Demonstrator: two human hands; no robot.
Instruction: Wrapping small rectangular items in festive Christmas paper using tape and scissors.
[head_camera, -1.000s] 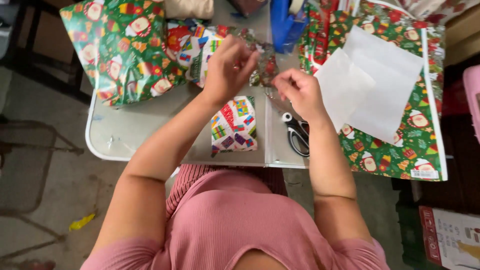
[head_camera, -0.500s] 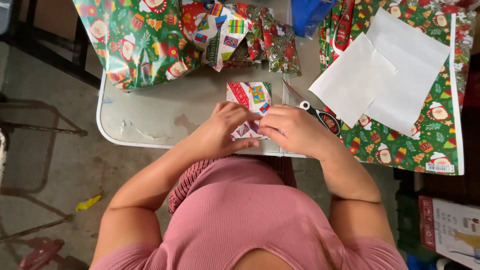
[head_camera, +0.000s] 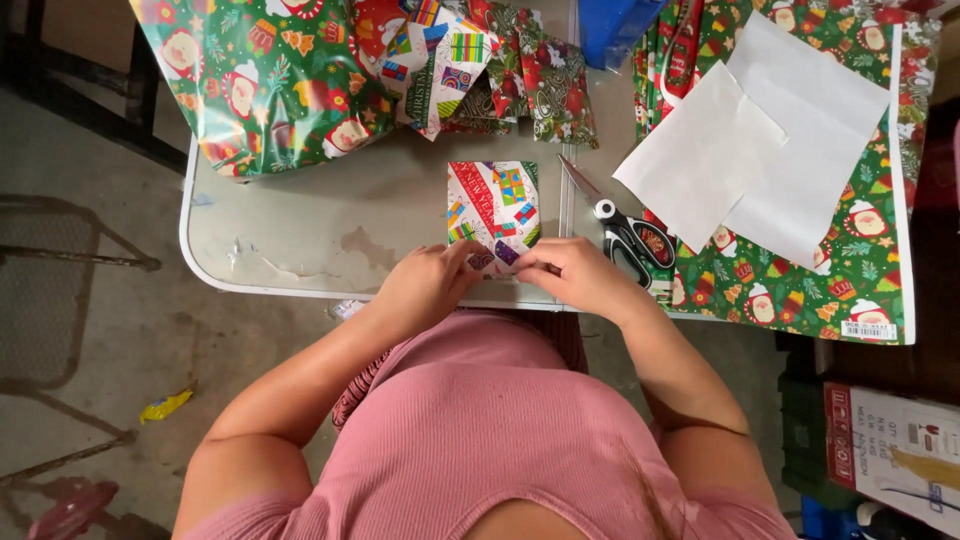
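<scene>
A small flat package wrapped in bright patterned gift paper (head_camera: 492, 208) lies on the grey table (head_camera: 300, 230) near its front edge. My left hand (head_camera: 428, 285) and my right hand (head_camera: 572, 275) meet at the package's near end, fingers pinching and pressing the paper fold there. The fold itself is partly hidden under my fingers. Black-handled scissors (head_camera: 622, 228) lie just right of the package, close to my right hand.
Crumpled green festive wrapping paper (head_camera: 270, 75) covers the table's far left. A flat sheet of the same paper (head_camera: 850, 250) with white sheets (head_camera: 760, 140) on it lies at right. A blue box (head_camera: 615, 25) stands at the back. A printed carton (head_camera: 890, 450) sits on the floor.
Both hands came down from above the package to its near end and now press the fold. The view has shifted slightly downward.
</scene>
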